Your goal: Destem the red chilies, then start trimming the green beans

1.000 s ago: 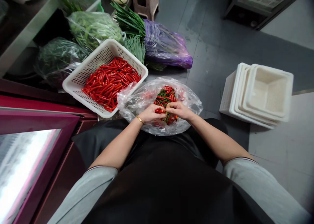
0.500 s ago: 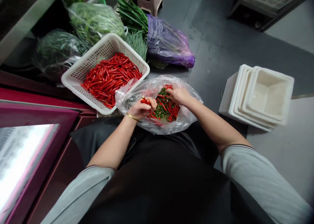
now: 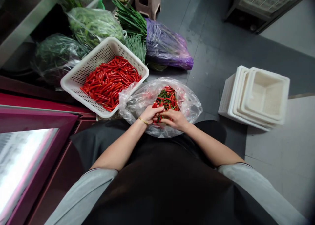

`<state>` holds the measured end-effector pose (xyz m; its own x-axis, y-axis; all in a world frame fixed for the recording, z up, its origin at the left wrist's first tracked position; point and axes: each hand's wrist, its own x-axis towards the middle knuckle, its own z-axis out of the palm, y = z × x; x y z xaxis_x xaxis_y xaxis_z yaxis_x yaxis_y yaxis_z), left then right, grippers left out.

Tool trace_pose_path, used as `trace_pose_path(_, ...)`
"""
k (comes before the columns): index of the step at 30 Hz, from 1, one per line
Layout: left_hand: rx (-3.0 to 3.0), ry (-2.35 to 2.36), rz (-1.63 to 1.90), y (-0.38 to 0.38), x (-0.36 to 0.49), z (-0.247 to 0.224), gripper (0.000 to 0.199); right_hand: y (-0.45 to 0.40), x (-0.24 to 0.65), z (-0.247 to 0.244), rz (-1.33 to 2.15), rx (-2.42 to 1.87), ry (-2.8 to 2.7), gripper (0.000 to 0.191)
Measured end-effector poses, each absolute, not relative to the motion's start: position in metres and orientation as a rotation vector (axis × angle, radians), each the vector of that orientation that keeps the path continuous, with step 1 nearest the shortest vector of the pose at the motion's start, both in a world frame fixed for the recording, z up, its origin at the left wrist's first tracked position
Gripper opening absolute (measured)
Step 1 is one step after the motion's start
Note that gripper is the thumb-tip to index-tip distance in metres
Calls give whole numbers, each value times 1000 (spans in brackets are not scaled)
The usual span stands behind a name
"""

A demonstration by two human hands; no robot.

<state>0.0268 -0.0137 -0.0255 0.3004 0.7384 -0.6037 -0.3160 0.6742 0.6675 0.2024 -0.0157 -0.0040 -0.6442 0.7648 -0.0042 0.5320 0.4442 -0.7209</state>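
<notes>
A clear plastic bag [image 3: 137, 103] lies open in front of my lap, with red chili peppers [image 3: 169, 97] and green stems inside. Over its near side, my left hand [image 3: 150, 114] is closed around a few red chilies, whose ends poke out above the fingers. My right hand [image 3: 176, 120] meets it at the fingertips, its fingers bent in a pinch; what they grip is hidden. Left of the bag, a white perforated basket [image 3: 78, 72] holds a heap of stemless-looking red chilies [image 3: 112, 82]. The bag's edge laps against the basket's rim.
Beyond the basket lie bagged greens [image 3: 94, 26], a darker bag of greens [image 3: 57, 54] and long green stalks in a purple bag [image 3: 167, 47]. A plastic stool [image 3: 147, 1] stands behind. Stacked white baskets [image 3: 264, 93] are on the right; a magenta-framed glass panel [image 3: 24, 159] at left.
My right hand has come back from the chilies in the bag toward me and now meets my left hand. The left hand has shifted slightly right, still holding red chilies.
</notes>
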Motion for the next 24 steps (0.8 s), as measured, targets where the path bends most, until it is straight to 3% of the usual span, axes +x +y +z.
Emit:
trace_pose_path(3,747,1058,646,-17,15,-13,37,-1,203,-5,1331,-1331,-2064,50)
trace_pose_path(8,1043,893,399,-27,7,-2,32,3,199,0,1699,-1063,-2143,54)
trace_pose_path(16,531,760,545,-41,22,-14,18,17,205,3,537,-1479,-2744,44)
trace_pose_path(20,459,675,668,-27,5,-15,13,68,190,-11,342,-1615,-2904,44)
trace_pose_path(24,465,815,716,-18,-8,-18,14,101,176,-16,449,-1492,-3100,29)
